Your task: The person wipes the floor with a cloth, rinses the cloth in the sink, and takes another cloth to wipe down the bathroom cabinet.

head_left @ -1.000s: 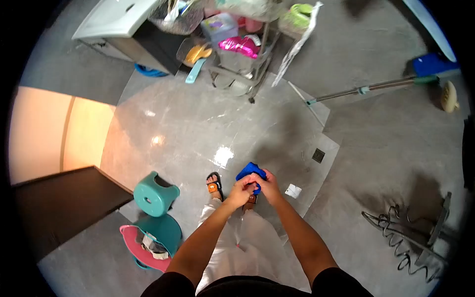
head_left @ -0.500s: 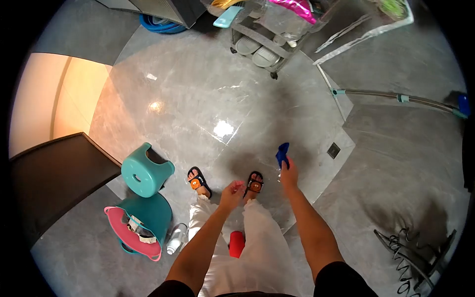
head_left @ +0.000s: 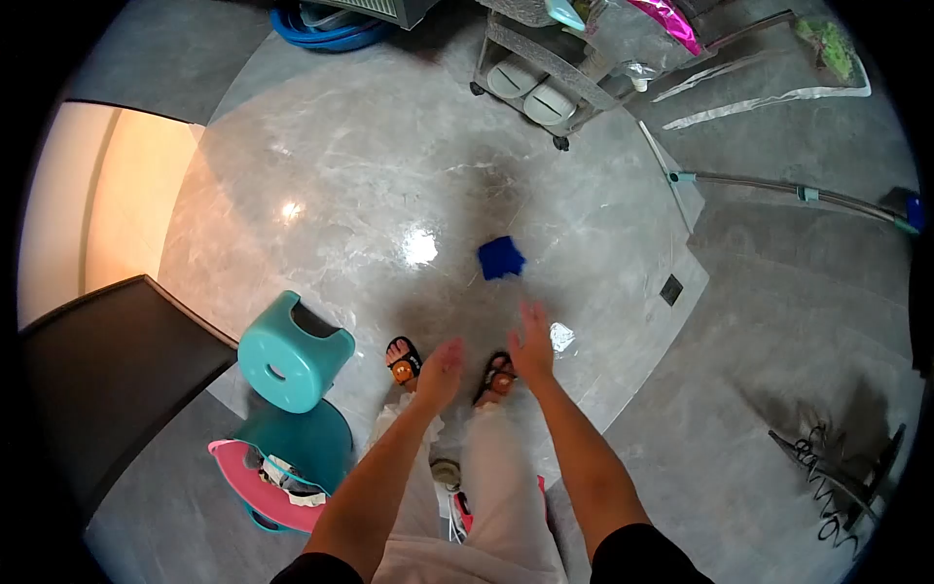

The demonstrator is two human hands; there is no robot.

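A blue cloth (head_left: 501,258), roughly square, is beyond my hands, apart from both; whether it lies on the floor or is in the air I cannot tell. My right hand (head_left: 532,343) is nearest to it, holding nothing, with fingers stretched forward. Above my left foot is my left hand (head_left: 442,370), its fingers blurred, touching nothing that I can see. Below the hands are my feet in dark sandals with orange ornaments. A white patch (head_left: 561,337) shows on the floor just right of my right hand.
A teal stool (head_left: 295,352) stands at the left beside a teal and pink basket (head_left: 220,448) holding fabric. A wheeled rack (head_left: 545,58) is at the top. A pole (head_left: 739,181) extends along the right. Blue basins (head_left: 331,37) sit top left; a floor drain (head_left: 671,289) lies right.
The blue cloth has left my right hand and is now farther forward and left. My right hand has moved left, closer to my left hand. The view has shifted slightly.
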